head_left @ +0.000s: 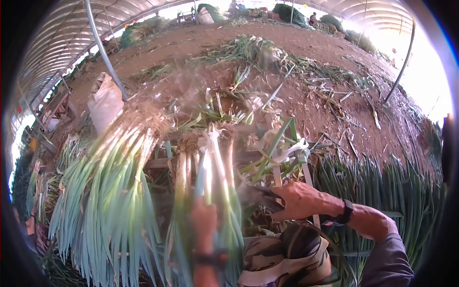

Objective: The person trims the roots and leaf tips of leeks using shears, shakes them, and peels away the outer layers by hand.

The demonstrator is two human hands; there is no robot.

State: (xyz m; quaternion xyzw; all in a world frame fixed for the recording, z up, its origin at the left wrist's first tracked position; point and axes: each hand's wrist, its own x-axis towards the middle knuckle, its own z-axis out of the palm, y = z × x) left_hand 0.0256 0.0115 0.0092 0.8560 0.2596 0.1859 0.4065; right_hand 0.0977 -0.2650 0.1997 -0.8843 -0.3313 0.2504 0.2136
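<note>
My left hand [204,220], blurred by motion, is closed around a green onion [207,174] with a bare white shank, low on its stalk. Other green onions [182,172] with brown roots lie close on either side. Further left spreads a large pile of green onions [114,191], roots pointing away from me. My right hand [299,198] is closed on a dark, pointed thing [265,197] that reaches toward the stalks; its exact kind I cannot tell. Peeled leaves and skins [287,143] hang just beyond that hand.
My knee in camouflage cloth [282,253] is at the bottom. A dense row of green onions [382,191] lies on the right. A pale sack [104,100] stands by a metal pole [103,52]. Leaf litter [253,50] covers part of the soil. A person [313,19] is far back.
</note>
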